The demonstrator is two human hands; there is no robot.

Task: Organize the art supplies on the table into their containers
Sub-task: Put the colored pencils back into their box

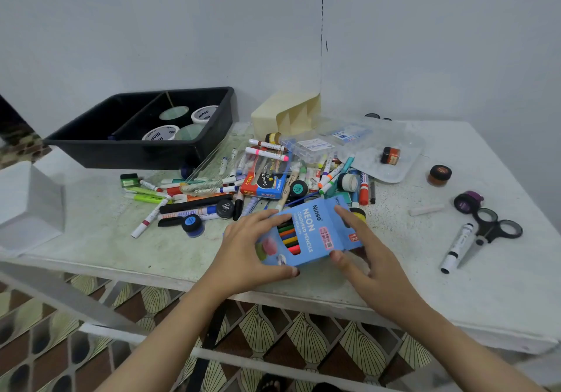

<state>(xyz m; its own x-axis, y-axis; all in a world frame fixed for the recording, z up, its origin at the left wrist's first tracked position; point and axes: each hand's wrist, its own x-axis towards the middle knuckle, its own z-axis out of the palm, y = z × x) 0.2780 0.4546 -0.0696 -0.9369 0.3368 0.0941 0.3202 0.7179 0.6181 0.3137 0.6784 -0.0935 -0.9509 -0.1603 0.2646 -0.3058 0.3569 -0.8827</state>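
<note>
A blue box of neon coloured pencils (315, 230) lies near the table's front edge, its window showing several pencils. My left hand (249, 249) grips its left end, thumb under the front edge and fingers over the top. My right hand (367, 258) grips its right end the same way. Behind the box lies a heap of markers, pens and small paint jars (230, 188), with a red and blue crayon box (265, 183) in the middle. A black divided bin (91, 144) at the back left holds tape rolls (205, 114).
A cream organiser (285, 115) and clear plastic cases (321, 145) stand at the back. A clear lid (403, 164) carries an orange jar (391, 155). Right of my hands lie black scissors (491, 227), a white marker (457, 247), a purple jar (467, 202) and an orange jar (439, 175). A white box (27, 206) sits far left.
</note>
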